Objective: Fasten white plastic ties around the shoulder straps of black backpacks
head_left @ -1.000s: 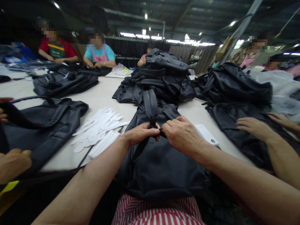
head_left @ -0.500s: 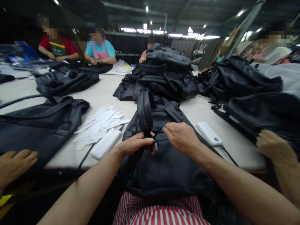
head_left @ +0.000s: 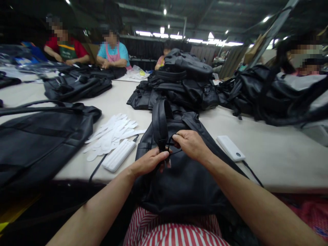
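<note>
Your left hand (head_left: pixel 148 163) is closed around the base of the carry handle (head_left: pixel 160 124), its fingers curled inward. Your right hand (head_left: pixel 191 145) is pinched on a thin black cord (head_left: pixel 176 150) at that same point. The two hands are close together but not clamped on each other.

The black backpack (head_left: pixel 179 181) lies flat on the near edge of the bench (head_left: pixel 282 164), with the handle standing up from it. A striped red-and-white garment (head_left: pixel 174 232) is directly below the backpack, at your lap.

Left of the backpack, just beside it, is a white ribbed bar (head_left: pixel 118 155). Beyond the bar is a spread of white die-cut pieces (head_left: pixel 110 136), and further left lies another black backpack (head_left: pixel 43 143). Right of the backpack is a white power bank (head_left: pixel 230 148) with a black cable.

Ahead of the backpack is a stack of black backpacks (head_left: pixel 179 82). A further heap of black bags (head_left: pixel 258 92) sits to its right.

Past the far end of the bench, two co-workers sit: one in a red shirt and green apron (head_left: pixel 65 48), one in a blue shirt and pink apron (head_left: pixel 112 51). Above the backpack, in the distance, strip lights (head_left: pixel 189 40) hang under a dark steel roof structure (head_left: pixel 151 12).
</note>
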The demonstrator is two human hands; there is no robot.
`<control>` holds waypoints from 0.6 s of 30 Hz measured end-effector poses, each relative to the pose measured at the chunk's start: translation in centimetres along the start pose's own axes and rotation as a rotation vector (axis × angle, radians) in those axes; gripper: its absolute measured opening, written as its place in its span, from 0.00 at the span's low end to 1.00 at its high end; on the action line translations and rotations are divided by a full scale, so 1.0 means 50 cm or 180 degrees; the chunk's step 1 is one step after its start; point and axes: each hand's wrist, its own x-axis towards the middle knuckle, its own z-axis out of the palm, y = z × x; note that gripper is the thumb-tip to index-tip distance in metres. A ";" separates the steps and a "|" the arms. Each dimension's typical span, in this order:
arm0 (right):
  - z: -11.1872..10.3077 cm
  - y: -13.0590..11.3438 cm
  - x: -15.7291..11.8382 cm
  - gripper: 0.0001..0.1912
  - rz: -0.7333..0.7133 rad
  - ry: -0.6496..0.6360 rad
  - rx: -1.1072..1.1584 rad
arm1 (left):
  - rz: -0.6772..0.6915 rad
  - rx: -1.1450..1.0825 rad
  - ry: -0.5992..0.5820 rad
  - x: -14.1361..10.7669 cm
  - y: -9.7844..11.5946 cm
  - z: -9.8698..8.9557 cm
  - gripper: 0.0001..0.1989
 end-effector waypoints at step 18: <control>0.027 -0.035 -0.007 0.18 -0.0118 0.0176 -0.0544 | 0.0093 0.1333 0.0596 -0.078 -0.025 0.007 0.16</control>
